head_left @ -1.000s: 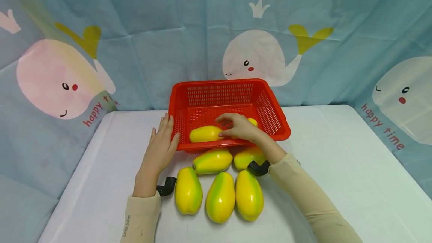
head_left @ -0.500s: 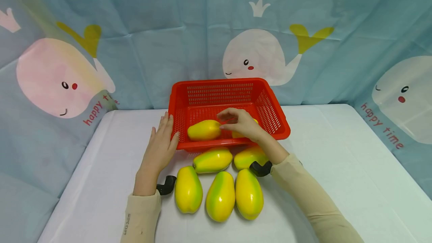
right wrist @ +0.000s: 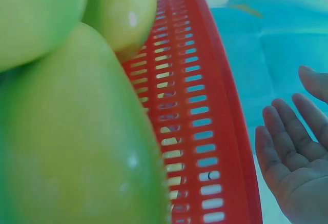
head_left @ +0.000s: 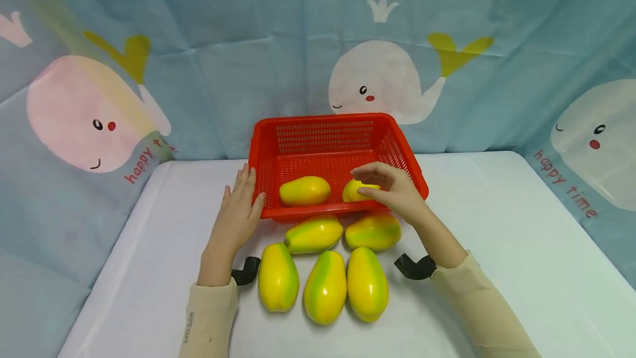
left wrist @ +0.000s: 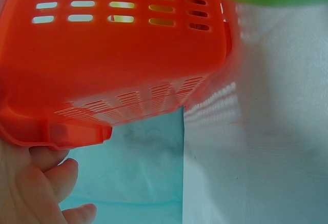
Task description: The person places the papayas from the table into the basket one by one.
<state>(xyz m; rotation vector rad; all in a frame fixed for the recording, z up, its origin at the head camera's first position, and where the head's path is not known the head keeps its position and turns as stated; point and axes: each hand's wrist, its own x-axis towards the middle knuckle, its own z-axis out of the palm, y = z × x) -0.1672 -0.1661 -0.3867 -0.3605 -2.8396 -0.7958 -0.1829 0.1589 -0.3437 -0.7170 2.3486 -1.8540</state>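
A red plastic basket (head_left: 325, 211) with slotted walls stands at the back of the table. Inside it lie two yellow papayas, a left papaya (head_left: 305, 190) and a right papaya (head_left: 351, 191). My left hand (head_left: 237, 217) rests along the basket's left rim with its fingers extended. In the left wrist view, fingers (left wrist: 60, 175) show right at that rim. Over the basket's right part, my right hand (head_left: 392, 189) has its thumb and fingers apart and holds nothing. It partly hides the right papaya. The right wrist view shows the palm and spread fingers (right wrist: 281, 137).
Several yellow-green papayas lie before the basket: two close to its front wall, including a left one (head_left: 314, 235) and a right one (head_left: 372, 232), and a nearer row with a middle one (head_left: 325, 288). A blue whale-print curtain (head_left: 223, 98) hangs behind the white table (head_left: 487, 225).
My right hand has moved right, from the left papaya in the basket to over the right one. That left papaya has shifted slightly. My left hand has stayed on the rim.
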